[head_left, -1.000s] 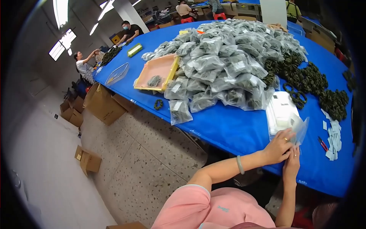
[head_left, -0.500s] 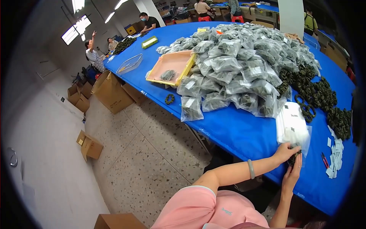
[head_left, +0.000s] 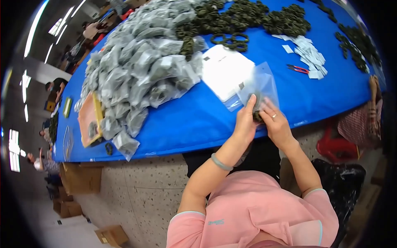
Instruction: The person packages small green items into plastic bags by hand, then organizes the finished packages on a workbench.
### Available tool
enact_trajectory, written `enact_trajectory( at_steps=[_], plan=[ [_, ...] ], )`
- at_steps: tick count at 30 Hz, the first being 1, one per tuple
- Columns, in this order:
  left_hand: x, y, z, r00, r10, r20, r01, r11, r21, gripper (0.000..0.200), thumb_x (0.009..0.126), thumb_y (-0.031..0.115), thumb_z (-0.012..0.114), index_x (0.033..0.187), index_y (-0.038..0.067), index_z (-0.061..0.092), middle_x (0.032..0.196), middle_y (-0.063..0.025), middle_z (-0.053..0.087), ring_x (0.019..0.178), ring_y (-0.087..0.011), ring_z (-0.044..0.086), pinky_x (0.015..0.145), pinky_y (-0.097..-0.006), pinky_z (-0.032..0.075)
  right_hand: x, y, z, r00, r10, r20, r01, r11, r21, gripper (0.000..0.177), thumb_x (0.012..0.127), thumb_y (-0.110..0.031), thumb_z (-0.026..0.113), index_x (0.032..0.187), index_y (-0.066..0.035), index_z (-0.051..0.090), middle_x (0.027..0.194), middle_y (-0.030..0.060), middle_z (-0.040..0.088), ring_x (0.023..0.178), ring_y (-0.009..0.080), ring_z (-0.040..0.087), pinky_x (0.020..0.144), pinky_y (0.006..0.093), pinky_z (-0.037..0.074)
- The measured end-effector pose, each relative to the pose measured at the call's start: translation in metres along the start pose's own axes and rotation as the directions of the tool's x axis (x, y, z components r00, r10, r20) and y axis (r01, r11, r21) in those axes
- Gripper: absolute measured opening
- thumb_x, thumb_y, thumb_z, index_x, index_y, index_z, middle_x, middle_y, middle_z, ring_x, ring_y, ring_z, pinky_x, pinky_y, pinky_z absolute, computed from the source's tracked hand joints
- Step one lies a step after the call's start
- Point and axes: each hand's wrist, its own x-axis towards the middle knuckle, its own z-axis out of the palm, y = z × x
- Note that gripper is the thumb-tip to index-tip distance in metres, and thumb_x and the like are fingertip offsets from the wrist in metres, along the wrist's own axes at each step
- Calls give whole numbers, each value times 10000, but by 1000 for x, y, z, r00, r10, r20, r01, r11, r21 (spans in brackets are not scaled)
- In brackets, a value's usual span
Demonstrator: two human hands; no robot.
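Observation:
At the table's near edge, a clear plastic bag [head_left: 268,80] stands partly raised between my two hands. My left hand [head_left: 247,122], with a pale bangle on its wrist, is closed on the lower part of the bag. Dark green scrunchies [head_left: 258,117] show between my palms, mostly covered by fingers. My right hand [head_left: 278,126], wearing a ring, presses against them from the other side; its fingertips are slightly blurred. Just beyond lies a stack of flat white plastic bags [head_left: 225,72] with printing.
Filled bags [head_left: 140,66] form a large heap at left, beside a yellow-rimmed tray [head_left: 99,113]. Loose scrunchies [head_left: 248,16] lie behind. Red-handled snips [head_left: 297,69] and paper labels [head_left: 311,56] are to the right. Another person's arm [head_left: 374,95] is at the right edge.
My view has swung to the right, so the table and hands appear further left. Both hands remain on the bag and scrunchies, with more of the bag now standing above my fingers.

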Motion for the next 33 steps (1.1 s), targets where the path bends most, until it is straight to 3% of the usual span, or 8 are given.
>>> enact_trajectory(
  at_steps=[5, 8, 14, 19, 23, 24, 28, 33],
  plan=[
    [-22, -9, 26, 990, -47, -130, 59, 994, 90, 386, 989, 322, 565, 1168, -19, 585, 1026, -112, 647, 891, -191, 642, 780, -288, 534, 10, 1, -1, 989, 137, -48, -137, 990, -13, 319, 828, 36, 593, 1147, 28, 609, 1299, 207, 572, 1279, 393, 506, 997, 403, 465],
    [-18, -12, 18, 995, -23, -94, 38, 985, 168, 382, 1007, 314, 531, 1192, -19, 566, 1025, -110, 650, 892, -180, 652, 774, -277, 539, 10, 7, 4, 984, 176, -33, -176, 984, -4, 368, 815, 41, 609, 1183, 32, 595, 1335, 241, 537, 1288, 409, 490, 1007, 412, 456],
    [-21, 1, 13, 1000, -4, -6, 6, 974, 226, 389, 1009, 319, 529, 1200, -19, 558, 1009, -108, 654, 850, -168, 660, 759, -259, 538, 2, -15, -32, 990, 138, -2, -138, 990, -21, 380, 781, 16, 659, 1153, 54, 597, 1271, 180, 593, 1236, 397, 526, 1000, 414, 466],
    [-25, 7, 16, 997, 80, -17, -66, 907, 415, 393, 987, 275, 562, 1206, -51, 548, 1011, -114, 657, 747, -157, 657, 663, -254, 530, -10, -3, -44, 965, 149, -218, -149, 989, 14, 446, 748, -31, 727, 1171, 25, 598, 1319, 169, 563, 1215, 369, 527, 1013, 399, 457],
    [-29, 7, 21, 940, 317, 127, -259, 419, 870, 417, 912, 191, 617, 1185, -105, 507, 887, -175, 669, 622, -199, 647, 545, -314, 502, 1, 16, -29, 847, 520, -108, -480, 836, 267, 474, 721, -62, 768, 1165, -15, 609, 1178, 138, 633, 1017, 290, 610, 881, 332, 505],
    [-28, 5, 18, 938, 321, 131, -264, 417, 870, 417, 912, 191, 617, 1185, -105, 507, 887, -175, 669, 622, -199, 647, 545, -314, 502, 4, 20, -26, 821, 564, -87, -519, 801, 298, 478, 717, -67, 774, 1164, -20, 611, 1158, 134, 643, 988, 279, 622, 862, 322, 511],
    [-16, -6, -1, 826, 468, 314, -393, 81, 916, 306, 858, 123, 620, 1056, -108, 584, 692, -180, 639, 507, -250, 592, 490, -344, 466, 12, 33, -20, 643, 751, 149, -764, 641, 68, 439, 693, -110, 807, 1087, -50, 625, 874, 57, 657, 684, 204, 607, 604, 310, 490],
    [-32, 13, 9, 882, 400, 251, -249, -57, 967, 183, 856, 78, 599, 871, -101, 633, 568, -168, 581, 430, -286, 512, 473, -357, 453, 6, 29, -20, 812, 569, -129, -560, 822, 101, 297, 707, -111, 799, 957, -66, 646, 699, 10, 580, 501, 167, 490, 481, 303, 406]
  ],
)
